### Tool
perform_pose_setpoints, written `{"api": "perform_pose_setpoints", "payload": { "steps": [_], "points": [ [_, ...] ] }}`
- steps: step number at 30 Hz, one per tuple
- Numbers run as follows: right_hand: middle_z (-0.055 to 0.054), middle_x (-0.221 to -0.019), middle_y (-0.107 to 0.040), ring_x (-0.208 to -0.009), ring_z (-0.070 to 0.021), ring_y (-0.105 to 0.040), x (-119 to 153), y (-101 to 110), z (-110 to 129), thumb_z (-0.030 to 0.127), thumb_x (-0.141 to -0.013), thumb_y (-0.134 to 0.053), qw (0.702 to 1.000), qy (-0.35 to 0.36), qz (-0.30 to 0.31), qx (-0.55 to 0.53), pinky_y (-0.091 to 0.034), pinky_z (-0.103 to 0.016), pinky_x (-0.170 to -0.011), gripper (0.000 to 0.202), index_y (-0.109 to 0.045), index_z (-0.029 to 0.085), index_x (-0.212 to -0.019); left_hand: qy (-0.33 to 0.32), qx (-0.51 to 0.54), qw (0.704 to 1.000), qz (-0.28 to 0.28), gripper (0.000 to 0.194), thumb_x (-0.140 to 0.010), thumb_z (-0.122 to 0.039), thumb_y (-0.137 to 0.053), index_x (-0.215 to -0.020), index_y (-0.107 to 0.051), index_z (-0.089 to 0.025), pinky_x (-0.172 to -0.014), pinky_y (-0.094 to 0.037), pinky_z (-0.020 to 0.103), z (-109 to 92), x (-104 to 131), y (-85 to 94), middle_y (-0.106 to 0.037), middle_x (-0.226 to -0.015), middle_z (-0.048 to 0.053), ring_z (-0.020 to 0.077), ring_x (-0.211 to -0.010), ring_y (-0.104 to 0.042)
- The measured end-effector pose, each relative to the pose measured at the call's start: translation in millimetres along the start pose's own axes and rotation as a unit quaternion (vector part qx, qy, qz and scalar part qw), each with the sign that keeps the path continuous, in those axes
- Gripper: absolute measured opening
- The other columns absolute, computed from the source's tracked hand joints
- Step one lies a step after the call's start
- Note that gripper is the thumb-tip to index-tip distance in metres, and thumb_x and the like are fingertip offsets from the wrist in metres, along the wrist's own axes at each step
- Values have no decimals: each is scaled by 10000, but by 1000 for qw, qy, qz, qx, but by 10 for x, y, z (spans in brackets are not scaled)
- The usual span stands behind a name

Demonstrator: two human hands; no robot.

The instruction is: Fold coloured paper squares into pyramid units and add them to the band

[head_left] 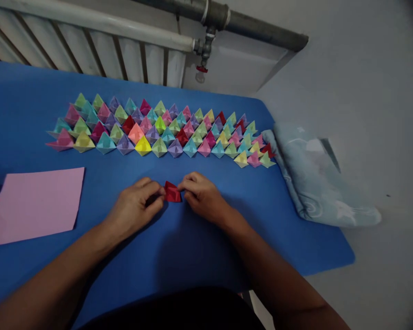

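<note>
A small red folded paper boat is held just over the blue tabletop, between my two hands. My left hand pinches its left end with thumb and forefinger. On the other side, my right hand grips the right end the same way. Beyond the hands, several rows of coloured paper boats stand close together, in pink, green, blue, purple, yellow and red. A short front row of three boats is at the right end of this group.
A stack of pink paper lies at the left. At the right, a folded pale blue cloth rests near the wall, close to the boats. Behind the table are a white radiator and a pipe with a red-handled valve.
</note>
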State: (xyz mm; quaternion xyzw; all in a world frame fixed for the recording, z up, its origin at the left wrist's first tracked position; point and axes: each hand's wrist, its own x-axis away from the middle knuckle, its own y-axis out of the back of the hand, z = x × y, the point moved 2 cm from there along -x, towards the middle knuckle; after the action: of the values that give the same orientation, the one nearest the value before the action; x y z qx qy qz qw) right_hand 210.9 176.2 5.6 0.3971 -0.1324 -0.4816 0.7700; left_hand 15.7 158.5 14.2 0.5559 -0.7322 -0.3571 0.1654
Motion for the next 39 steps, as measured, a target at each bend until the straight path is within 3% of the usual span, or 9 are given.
{"api": "perform_pose_setpoints", "payload": {
  "steps": [3,11,21,39],
  "points": [
    [-41,-946,-602,-914,-157,-553,20,-10,30,18,-834,-481,999,7,33,16,-444,-301,-879,302,-712,196,-912,-38,-43,998,23,250,-886,-230,-457,-894,-707,-226,-717,-494,285,32,24,-37,-657,-886,27,159,-775,-623],
    [-63,-996,-607,-918,-172,-520,32,-2,81,35,-895,-480,994,27,88,66,-442,-310,-867,329,-722,208,-1036,-115,-148,981,43,333,-917,-185,-422,-1047,-727,-216,-703,-523,292,83,52,-74,-693,-1005,77,194,-853,-646],
    [-85,-1014,-607,-862,-180,-503,50,-20,127,53,-923,-445,984,26,121,130,-432,-315,-821,350,-700,193,-1118,-103,-136,985,30,355,-930,-231,-395,-967,-747,-206,-741,-559,362,74,44,-78,-721,-988,103,240,-865,-660],
    [-101,-1121,-631,-899,-194,-525,39,-38,203,35,-917,-435,973,24,138,186,-430,-334,-810,357,-680,196,-1121,-145,-167,974,39,329,-950,-197,-404,-995,-730,-200,-743,-533,354,76,35,-88,-713,-988,87,216,-828,-627]
  ]
}}
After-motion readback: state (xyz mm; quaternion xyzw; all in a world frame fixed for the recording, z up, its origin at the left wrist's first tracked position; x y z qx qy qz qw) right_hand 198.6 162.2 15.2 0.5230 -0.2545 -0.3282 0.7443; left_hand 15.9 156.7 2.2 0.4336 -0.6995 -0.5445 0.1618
